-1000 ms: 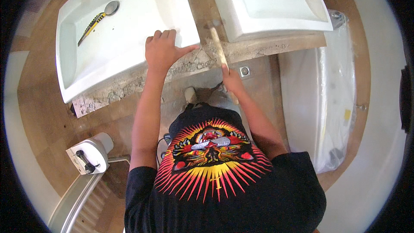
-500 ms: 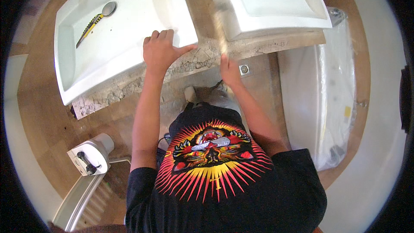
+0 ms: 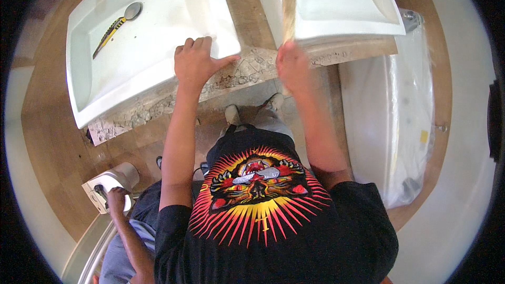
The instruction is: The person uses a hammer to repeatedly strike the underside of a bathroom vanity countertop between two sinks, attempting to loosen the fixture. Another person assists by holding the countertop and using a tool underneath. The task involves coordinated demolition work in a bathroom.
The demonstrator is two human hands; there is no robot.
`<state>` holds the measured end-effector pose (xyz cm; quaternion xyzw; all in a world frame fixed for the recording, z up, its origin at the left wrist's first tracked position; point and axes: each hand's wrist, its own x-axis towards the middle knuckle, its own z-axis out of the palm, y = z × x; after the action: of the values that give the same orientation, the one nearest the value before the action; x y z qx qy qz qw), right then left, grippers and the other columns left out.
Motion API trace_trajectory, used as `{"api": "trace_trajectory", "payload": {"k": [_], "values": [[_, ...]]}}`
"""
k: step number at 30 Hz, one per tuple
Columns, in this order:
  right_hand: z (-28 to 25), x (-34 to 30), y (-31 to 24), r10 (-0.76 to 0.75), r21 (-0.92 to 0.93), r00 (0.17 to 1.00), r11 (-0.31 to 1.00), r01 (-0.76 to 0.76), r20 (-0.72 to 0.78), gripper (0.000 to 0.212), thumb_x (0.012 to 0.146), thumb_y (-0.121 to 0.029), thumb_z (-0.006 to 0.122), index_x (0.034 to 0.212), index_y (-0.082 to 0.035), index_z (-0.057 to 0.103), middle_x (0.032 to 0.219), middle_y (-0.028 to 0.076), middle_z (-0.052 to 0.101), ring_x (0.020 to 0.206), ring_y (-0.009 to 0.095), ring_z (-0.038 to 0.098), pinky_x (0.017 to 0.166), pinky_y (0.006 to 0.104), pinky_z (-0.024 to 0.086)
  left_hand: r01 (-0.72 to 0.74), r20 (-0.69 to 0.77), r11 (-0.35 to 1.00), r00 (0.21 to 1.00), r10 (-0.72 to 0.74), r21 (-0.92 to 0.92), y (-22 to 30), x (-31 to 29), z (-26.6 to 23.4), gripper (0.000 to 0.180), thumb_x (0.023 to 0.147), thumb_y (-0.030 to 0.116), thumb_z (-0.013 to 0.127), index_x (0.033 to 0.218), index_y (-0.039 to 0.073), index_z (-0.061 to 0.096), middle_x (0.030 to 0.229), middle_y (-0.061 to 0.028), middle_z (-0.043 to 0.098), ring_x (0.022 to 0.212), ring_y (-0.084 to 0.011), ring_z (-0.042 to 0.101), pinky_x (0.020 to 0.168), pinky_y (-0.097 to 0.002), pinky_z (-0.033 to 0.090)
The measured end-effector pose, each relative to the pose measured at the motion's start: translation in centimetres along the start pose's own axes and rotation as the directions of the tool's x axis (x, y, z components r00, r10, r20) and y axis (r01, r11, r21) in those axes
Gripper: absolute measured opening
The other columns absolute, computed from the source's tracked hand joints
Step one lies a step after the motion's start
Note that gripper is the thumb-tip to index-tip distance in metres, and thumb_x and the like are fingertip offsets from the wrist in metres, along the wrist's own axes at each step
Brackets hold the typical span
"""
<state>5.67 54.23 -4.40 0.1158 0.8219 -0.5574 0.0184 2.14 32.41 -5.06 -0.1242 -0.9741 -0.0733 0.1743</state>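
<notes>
My left hand point(image 3: 194, 63) rests on the front rim of the left white sink point(image 3: 152, 37), near its right corner. Its fingers point into the basin and its thumb is stretched out to the right. My right hand point(image 3: 292, 67) is closed round a pale wooden handle point(image 3: 289, 5), raised over the left side of the right white sink point(image 3: 347, 0). The handle runs out at the upper edge, so the tool's head is hidden. Below both sinks runs a chipped, broken counter edge point(image 3: 231, 79).
A metal spoon-shaped piece point(image 3: 133, 10) and a yellow-black utility knife point(image 3: 109, 37) lie in the left sink. A plastic-wrapped white tub point(image 3: 389, 126) stands at the right. At lower left, another person's hand point(image 3: 118, 200) touches a black object on a white fixture point(image 3: 126, 176).
My right hand has moved slightly right and up, and the wooden handle has swung upward. My left hand has stayed put. Another person has come into view at lower left.
</notes>
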Motion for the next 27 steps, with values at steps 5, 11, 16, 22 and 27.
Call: {"api": "trace_trajectory", "payload": {"k": [5,11,16,22,27], "values": [[3.0,-2.1,13.0,0.132,-0.356,0.991,0.926,-0.123,-0.001,0.063,0.096,-0.052,0.039,0.088,0.006,0.063,0.080,0.030,0.062,0.084,0.047,0.061,0.077,0.0528,0.044,-0.061,-0.106,0.998,0.992,0.061,0.003,-0.6,0.7,1.0,0.075,0.059,0.076,0.064,0.086,0.006,0.069,0.069,-0.0053,0.065,0.070,-0.0227,0.061,0.062,-0.0358,0.046],[0.5,0.2,2.5,0.080,-0.250,0.995,0.966,-0.065,0.051,0.062,0.096,-0.053,0.040,0.077,0.004,0.057,0.064,0.019,0.055,0.064,0.032,0.057,0.063,0.0434,0.044,-0.026,-0.047,1.000,0.999,0.027,0.009,-0.2,0.1,0.1,0.075,0.059,0.076,0.064,0.085,0.006,0.069,0.070,-0.0053,0.065,0.072,-0.0226,0.061,0.062,-0.0354,0.046],[-0.6,1.6,-2.2,-0.101,0.067,0.995,0.992,0.102,-0.025,0.059,0.097,-0.052,0.038,0.065,-0.004,0.050,0.056,0.002,0.045,0.056,0.012,0.048,0.055,0.0316,0.040,-0.021,-0.028,1.000,0.999,0.021,0.007,-0.4,-0.1,0.0,0.076,0.060,0.076,0.063,0.089,0.006,0.070,0.073,-0.0061,0.066,0.073,-0.0221,0.061,0.063,-0.0353,0.046],[3.4,-1.7,13.9,0.184,-0.358,0.982,0.920,-0.160,0.033,0.072,0.095,-0.056,0.033,0.089,0.008,0.064,0.083,0.032,0.061,0.087,0.048,0.060,0.076,0.0532,0.045,-0.028,-0.019,0.999,0.999,0.028,-0.016,-0.2,0.4,0.1,0.076,0.057,0.072,0.069,0.090,0.005,0.069,0.073,-0.0103,0.065,0.074,-0.0240,0.063,0.065,-0.0364,0.049],[1.7,0.2,7.4,0.138,-0.361,0.988,0.927,-0.104,0.070,0.070,0.095,-0.056,0.035,0.085,0.008,0.062,0.078,0.030,0.060,0.081,0.046,0.059,0.073,0.0503,0.045,-0.025,-0.023,1.000,0.999,0.025,-0.002,0.0,0.3,-0.1,0.075,0.057,0.073,0.068,0.087,0.005,0.069,0.070,-0.0081,0.064,0.071,-0.0228,0.062,0.063,-0.0348,0.047]]}}
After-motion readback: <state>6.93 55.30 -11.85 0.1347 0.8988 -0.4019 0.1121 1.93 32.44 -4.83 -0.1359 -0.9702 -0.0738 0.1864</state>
